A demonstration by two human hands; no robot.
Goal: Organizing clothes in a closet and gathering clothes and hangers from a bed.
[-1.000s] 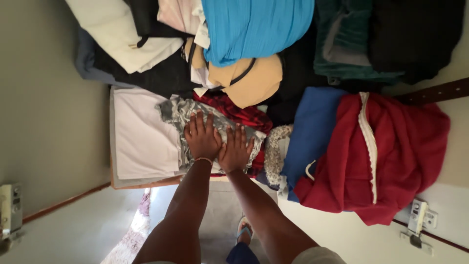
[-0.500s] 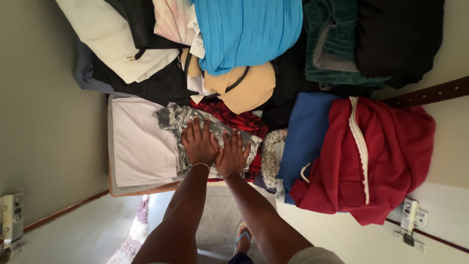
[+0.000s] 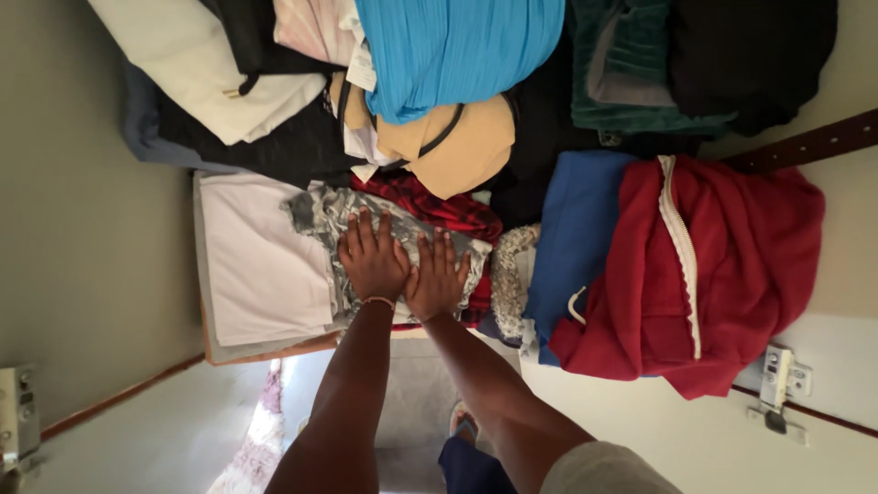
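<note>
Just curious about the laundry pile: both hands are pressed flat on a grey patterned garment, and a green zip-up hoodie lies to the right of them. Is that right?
Not quite. The head view shows the hoodie with the white zip is red, not green. The rest holds: the left hand and right hand lie flat, side by side, on the grey patterned garment, and the hoodie lies to their right.
</note>
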